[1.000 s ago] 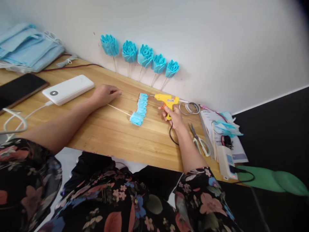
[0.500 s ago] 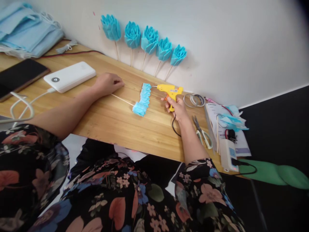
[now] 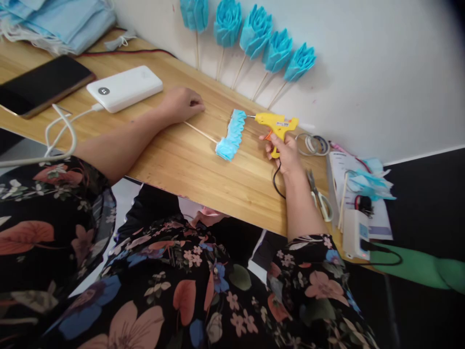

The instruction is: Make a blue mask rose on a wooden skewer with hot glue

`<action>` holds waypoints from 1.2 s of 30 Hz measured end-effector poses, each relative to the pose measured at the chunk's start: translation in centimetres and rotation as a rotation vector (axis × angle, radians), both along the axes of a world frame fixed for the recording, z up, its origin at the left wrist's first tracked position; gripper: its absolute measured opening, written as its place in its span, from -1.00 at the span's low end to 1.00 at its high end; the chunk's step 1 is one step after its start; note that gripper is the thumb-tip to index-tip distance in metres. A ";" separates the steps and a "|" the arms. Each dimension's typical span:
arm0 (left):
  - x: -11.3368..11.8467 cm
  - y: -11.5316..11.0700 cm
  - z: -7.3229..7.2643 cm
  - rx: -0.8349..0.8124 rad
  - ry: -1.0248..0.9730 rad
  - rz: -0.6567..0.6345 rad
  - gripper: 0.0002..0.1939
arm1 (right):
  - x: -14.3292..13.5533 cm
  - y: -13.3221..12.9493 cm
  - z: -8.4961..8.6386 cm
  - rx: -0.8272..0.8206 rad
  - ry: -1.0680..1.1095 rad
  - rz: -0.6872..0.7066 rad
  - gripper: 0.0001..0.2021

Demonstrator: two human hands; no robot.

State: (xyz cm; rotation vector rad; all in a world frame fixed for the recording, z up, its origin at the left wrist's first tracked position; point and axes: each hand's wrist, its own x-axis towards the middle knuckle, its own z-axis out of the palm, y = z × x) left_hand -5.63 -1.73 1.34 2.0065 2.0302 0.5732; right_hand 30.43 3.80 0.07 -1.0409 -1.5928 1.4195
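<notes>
My left hand [image 3: 182, 104] rests on the wooden tabletop with its fingers curled in; whatever is inside them, if anything, is hidden. From its lower edge a thin wooden stick [image 3: 201, 132] runs to a pleated light-blue strip [image 3: 236, 128], whose near end is wound around the stick. My right hand [image 3: 285, 150] grips a yellow hot glue gun [image 3: 276, 122], fingers around the handle and near the orange trigger. The gun's metal nozzle points left, close beside the strip's far end; I cannot tell whether they touch.
Several blue flowers on sticks [image 3: 255, 31] lean against the wall. At left lie face masks [image 3: 69, 24], a phone [image 3: 47, 82] and a white power bank [image 3: 125, 87] with a cable. Tape rolls [image 3: 313, 144], scissors [image 3: 319, 196], papers [image 3: 378, 218] and a power strip [image 3: 355, 235] are on the right.
The whole view has shifted, so things on the table appear further right and higher. Both hands, the glue gun and the strip keep nearly the same places relative to each other.
</notes>
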 end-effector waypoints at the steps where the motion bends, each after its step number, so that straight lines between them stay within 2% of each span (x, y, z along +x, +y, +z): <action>1: 0.0 0.0 0.0 0.004 0.000 -0.001 -0.65 | 0.0 0.0 0.0 0.006 -0.013 -0.002 -0.44; 8: -0.1 0.2 -0.3 0.024 0.002 0.000 -0.58 | -0.1 0.2 -0.1 0.027 -0.022 0.023 -0.49; 19: -0.1 0.2 0.1 -0.013 -0.015 -0.011 -0.63 | -0.1 -0.1 0.4 -0.009 0.007 0.036 -0.54; 26: -0.2 0.1 0.1 -0.018 -0.028 -0.018 -0.67 | -0.2 -0.4 0.5 -0.022 0.023 0.019 -0.47; 36: -0.8 0.8 -1.2 0.051 -0.058 -0.037 -0.63 | -0.2 -0.8 0.9 -0.015 -0.032 0.028 -0.44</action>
